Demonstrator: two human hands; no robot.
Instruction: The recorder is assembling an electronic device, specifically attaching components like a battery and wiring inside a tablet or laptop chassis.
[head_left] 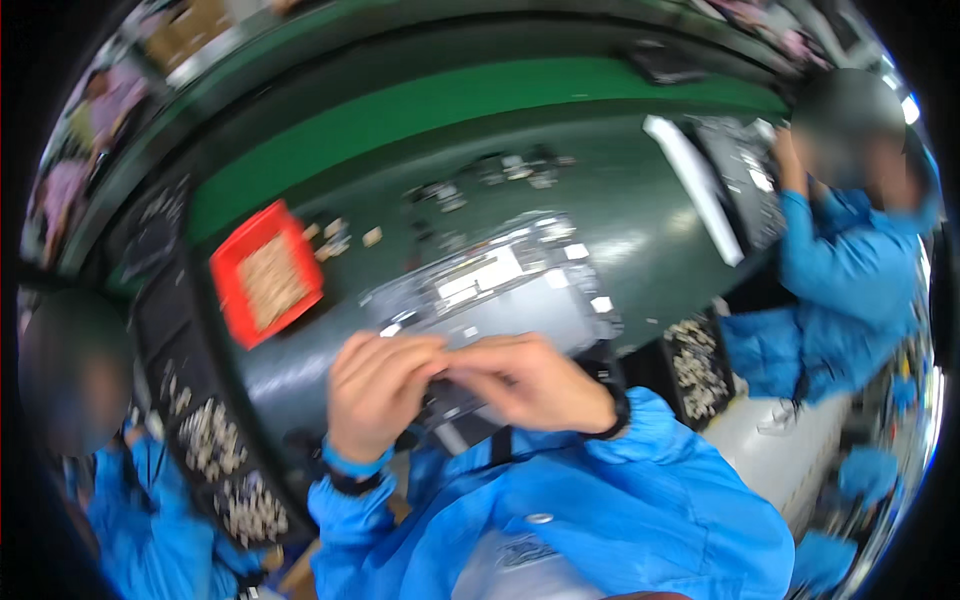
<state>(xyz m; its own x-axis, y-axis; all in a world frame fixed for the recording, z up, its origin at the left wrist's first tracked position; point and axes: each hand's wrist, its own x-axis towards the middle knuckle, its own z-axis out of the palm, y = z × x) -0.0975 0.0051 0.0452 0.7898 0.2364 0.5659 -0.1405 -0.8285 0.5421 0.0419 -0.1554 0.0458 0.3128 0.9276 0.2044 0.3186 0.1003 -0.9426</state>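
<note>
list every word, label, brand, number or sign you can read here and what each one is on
No text can be read in this view.
Pale shirt under the camera wearer's blue jacket: dark marks on the chest, too blurred to read.
White patches on the grey-and-black flat assembly: too small and blurred to tell whether they carry text.
Red tray: no lettering can be made out.

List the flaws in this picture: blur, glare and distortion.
Head view: the fisheye lens bends the green strip into an arc, and the corners go black; blur softens the left hand and right hand, so what they hold, if anything, is unclear; pale glare lies on the dark table.
</note>
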